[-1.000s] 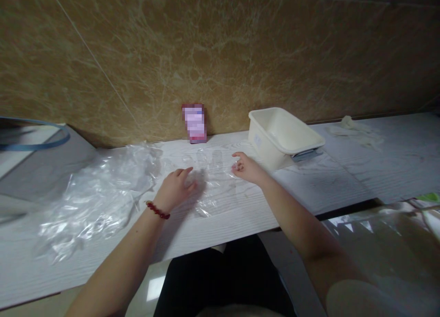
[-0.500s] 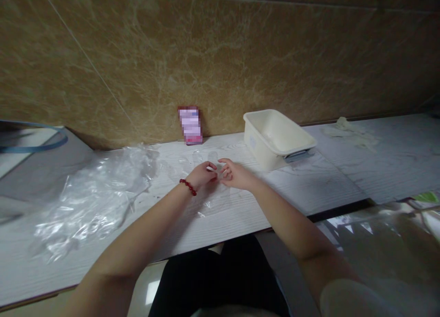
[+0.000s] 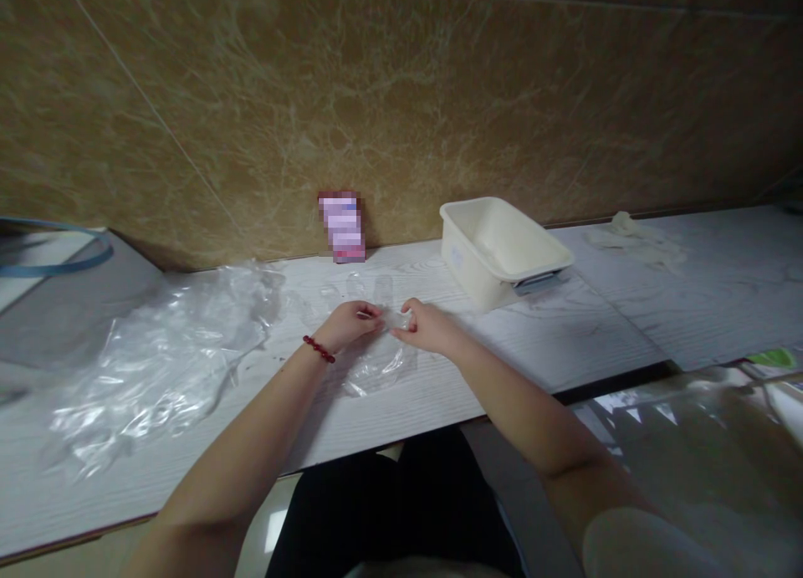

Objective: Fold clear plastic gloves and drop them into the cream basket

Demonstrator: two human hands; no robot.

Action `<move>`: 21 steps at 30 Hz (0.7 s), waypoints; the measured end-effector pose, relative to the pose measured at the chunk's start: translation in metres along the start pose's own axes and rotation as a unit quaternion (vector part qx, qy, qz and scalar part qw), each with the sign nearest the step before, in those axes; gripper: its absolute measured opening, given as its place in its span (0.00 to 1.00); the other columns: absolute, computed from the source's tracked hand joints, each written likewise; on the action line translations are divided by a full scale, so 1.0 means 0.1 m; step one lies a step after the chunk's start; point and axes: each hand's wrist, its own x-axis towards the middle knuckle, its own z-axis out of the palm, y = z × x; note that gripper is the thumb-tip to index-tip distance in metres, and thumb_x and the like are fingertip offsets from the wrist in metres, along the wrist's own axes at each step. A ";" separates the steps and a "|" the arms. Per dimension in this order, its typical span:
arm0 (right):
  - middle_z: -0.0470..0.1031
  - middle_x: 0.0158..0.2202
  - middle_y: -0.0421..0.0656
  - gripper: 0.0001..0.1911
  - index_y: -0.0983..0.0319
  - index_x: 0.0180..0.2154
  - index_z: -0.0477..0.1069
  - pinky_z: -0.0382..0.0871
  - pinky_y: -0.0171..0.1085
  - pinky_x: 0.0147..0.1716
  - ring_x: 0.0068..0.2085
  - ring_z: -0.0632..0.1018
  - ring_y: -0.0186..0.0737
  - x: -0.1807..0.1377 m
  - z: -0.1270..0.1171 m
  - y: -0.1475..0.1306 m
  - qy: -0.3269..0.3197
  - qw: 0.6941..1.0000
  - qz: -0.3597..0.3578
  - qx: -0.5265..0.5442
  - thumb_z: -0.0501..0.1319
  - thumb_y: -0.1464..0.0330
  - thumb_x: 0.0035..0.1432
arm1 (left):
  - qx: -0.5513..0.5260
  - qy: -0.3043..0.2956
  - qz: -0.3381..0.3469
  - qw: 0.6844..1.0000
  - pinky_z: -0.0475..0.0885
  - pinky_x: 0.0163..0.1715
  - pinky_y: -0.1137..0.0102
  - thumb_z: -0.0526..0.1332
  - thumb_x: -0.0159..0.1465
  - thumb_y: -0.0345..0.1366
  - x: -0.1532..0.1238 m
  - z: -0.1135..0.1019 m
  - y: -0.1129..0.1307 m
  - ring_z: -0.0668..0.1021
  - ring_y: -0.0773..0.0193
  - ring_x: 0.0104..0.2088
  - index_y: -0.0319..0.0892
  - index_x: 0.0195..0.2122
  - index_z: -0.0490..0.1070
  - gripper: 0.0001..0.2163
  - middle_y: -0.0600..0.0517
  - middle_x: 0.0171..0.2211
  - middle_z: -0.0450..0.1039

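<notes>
Over the middle of the white wood-grain table (image 3: 439,386), both hands pinch a small clear plastic bag (image 3: 375,367). My left hand (image 3: 349,324), with a red bead bracelet (image 3: 319,349) at its wrist, is closed on the bag's left side. Closed on the right side is my right hand (image 3: 429,327), thumb and forefinger together. A strip of the film stretches between the fingertips, and the rest hangs toward me onto the table. Just beyond the hands lie a few clear plastic pieces (image 3: 355,283), their exact kind hard to make out.
A large heap of crumpled clear plastic (image 3: 169,360) lies left. A phone with a blurred screen (image 3: 343,227) leans on the marbled wall (image 3: 376,101). To the right stand a cream plastic bin (image 3: 480,268) and a pale crumpled cloth-like item (image 3: 640,237). A blue strap (image 3: 56,270) shows far left.
My hands have drawn slightly apart, with the left moving left, and the film between them is pulled straighter. More of the bag shows below them. The view has shifted a little.
</notes>
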 end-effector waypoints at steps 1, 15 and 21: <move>0.70 0.24 0.38 0.21 0.62 0.44 0.59 0.56 0.30 0.23 0.26 0.71 0.34 0.00 0.03 -0.02 0.005 1.000 0.014 -0.010 0.59 0.61 0.49 | -0.029 -0.001 -0.003 1.000 0.66 0.25 0.74 0.63 0.46 0.40 0.00 0.01 0.00 0.73 0.67 0.25 0.38 0.34 0.70 0.15 0.52 0.24 0.72; 0.71 0.36 0.42 0.11 0.60 0.39 0.66 0.59 0.31 0.32 0.35 0.72 0.35 -0.07 0.02 -0.09 -0.021 0.993 -0.021 -0.117 0.56 0.72 0.51 | -0.019 0.029 0.058 0.998 0.67 0.30 0.72 0.61 0.45 0.35 0.05 0.00 -0.07 0.73 0.68 0.27 0.38 0.31 0.71 0.11 0.52 0.28 0.73; 0.71 0.39 0.44 0.12 0.58 0.40 0.69 0.61 0.32 0.35 0.36 0.73 0.37 -0.09 0.00 -0.08 -0.063 0.989 -0.042 -0.130 0.56 0.68 0.51 | 0.055 0.018 0.035 0.998 0.66 0.27 0.73 0.59 0.48 0.38 0.06 -0.05 -0.14 0.72 0.67 0.25 0.39 0.32 0.74 0.12 0.52 0.25 0.74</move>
